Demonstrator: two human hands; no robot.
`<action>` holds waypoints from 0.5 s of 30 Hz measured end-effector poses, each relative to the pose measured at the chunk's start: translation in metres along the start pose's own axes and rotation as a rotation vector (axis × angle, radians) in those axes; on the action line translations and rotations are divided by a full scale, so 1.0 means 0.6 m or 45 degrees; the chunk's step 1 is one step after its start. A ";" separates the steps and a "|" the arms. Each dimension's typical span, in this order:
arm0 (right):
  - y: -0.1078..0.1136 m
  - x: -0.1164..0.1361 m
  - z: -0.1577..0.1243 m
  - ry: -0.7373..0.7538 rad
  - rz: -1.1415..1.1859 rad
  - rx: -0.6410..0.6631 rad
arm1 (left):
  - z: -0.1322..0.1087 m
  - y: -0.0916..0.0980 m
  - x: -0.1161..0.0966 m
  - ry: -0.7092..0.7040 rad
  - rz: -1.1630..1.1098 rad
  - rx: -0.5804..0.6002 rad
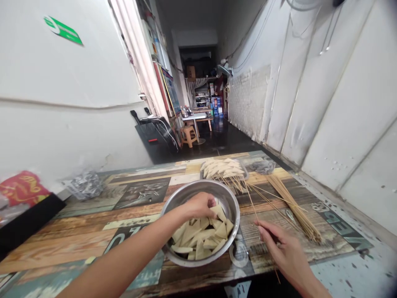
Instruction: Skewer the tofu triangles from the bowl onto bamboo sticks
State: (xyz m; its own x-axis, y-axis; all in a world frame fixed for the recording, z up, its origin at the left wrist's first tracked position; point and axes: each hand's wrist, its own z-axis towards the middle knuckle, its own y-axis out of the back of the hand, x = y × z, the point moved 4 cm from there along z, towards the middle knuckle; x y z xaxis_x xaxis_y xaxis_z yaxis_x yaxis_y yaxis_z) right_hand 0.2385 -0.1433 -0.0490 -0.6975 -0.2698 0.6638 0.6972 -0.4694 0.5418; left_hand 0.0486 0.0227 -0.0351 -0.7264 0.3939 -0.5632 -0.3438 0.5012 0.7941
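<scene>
A steel bowl near the table's front edge holds several pale triangular slices. My left hand reaches into the bowl, its fingers pinched on a slice. To the right of the bowl, my right hand pinches a thin bamboo skewer that points away toward a tray. That tray behind the bowl carries skewered slices with their sticks fanning toward me.
A bundle of bare bamboo skewers lies on the patterned table at the right. A crumpled plastic bag and a red packet sit at the left by the wall. A corridor with stools and shelves runs beyond.
</scene>
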 end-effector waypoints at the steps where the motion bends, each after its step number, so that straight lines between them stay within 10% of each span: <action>1: 0.001 0.004 -0.002 -0.010 0.006 -0.003 | -0.004 -0.002 -0.002 -0.042 -0.032 0.034; 15: -0.020 0.091 -0.015 0.031 0.135 0.059 | -0.065 0.098 -0.069 -0.271 -1.154 0.011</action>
State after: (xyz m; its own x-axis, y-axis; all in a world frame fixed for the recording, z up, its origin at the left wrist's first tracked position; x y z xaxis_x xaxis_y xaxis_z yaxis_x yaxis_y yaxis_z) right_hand 0.1906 -0.1599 -0.0238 -0.6230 -0.3365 0.7061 0.7737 -0.3979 0.4930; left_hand 0.0353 0.0055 0.0438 -0.0580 -0.0186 -0.9981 -0.7214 0.6919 0.0290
